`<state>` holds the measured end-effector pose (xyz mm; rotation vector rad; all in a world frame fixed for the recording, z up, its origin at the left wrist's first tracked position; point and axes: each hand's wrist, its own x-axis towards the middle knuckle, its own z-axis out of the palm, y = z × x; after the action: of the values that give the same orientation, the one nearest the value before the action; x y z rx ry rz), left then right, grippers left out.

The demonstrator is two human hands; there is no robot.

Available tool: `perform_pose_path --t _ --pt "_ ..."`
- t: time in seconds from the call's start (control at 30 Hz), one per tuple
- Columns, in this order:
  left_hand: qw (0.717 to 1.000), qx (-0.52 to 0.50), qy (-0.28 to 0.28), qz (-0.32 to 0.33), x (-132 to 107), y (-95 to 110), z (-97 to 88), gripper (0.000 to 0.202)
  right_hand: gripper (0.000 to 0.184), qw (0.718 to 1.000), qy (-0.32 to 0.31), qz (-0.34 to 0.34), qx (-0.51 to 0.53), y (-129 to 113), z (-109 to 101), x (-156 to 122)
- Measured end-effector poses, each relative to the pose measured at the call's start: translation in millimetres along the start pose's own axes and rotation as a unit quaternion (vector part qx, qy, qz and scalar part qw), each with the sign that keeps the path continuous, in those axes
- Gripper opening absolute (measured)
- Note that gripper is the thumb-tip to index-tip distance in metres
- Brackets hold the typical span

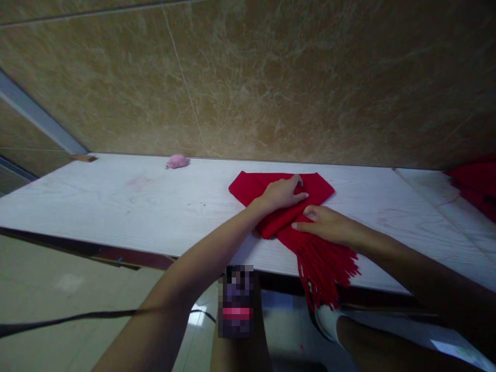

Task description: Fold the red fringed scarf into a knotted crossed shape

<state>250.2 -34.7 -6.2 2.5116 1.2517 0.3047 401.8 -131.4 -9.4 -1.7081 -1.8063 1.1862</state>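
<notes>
A red scarf (248,188) lies on a white wood-grain board, folded over itself into an angular shape. Its fringed end (315,258) points toward me and hangs over the board's front edge. My left hand (282,193) rests palm down on the folded part, with the thumb apart from slightly bent fingers. Lower and to the right, my right hand (329,223) lies on the scarf just above the fringe, its thumb and forefinger apart. The other fingertips of both hands are partly hidden.
A small pink object (177,161) sits at the board's (155,206) back edge, against the marbled wall (271,93). Another red cloth (475,181) lies at the far right. A small wooden block (83,157) is at the left corner. A dark cable (77,316) crosses below.
</notes>
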Motion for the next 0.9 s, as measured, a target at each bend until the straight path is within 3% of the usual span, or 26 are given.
perform_pose_path --t 0.17,0.27,0.37,0.57,0.9 --pt "1.000 -0.024 0.014 0.008 -2 -16 1.9 0.048 0.020 0.961 -0.122 0.083 0.232 -3 5 -14" --pt "0.998 -0.048 -0.006 0.045 -3 -25 1.5 0.042 0.015 0.941 -0.114 0.104 0.301 -9 10 -20" --pt "0.992 -0.098 0.020 0.078 -4 -32 3.7 0.039 0.012 0.918 -0.097 0.139 0.358 -12 20 -23" --pt "0.977 -0.182 0.053 0.100 1 -37 12.4 0.035 0.014 0.898 -0.088 0.154 0.403 -10 35 -25" --pt "0.975 -0.178 0.036 0.125 5 -40 17.2 0.032 0.018 0.888 -0.086 0.167 0.420 -14 31 -23"
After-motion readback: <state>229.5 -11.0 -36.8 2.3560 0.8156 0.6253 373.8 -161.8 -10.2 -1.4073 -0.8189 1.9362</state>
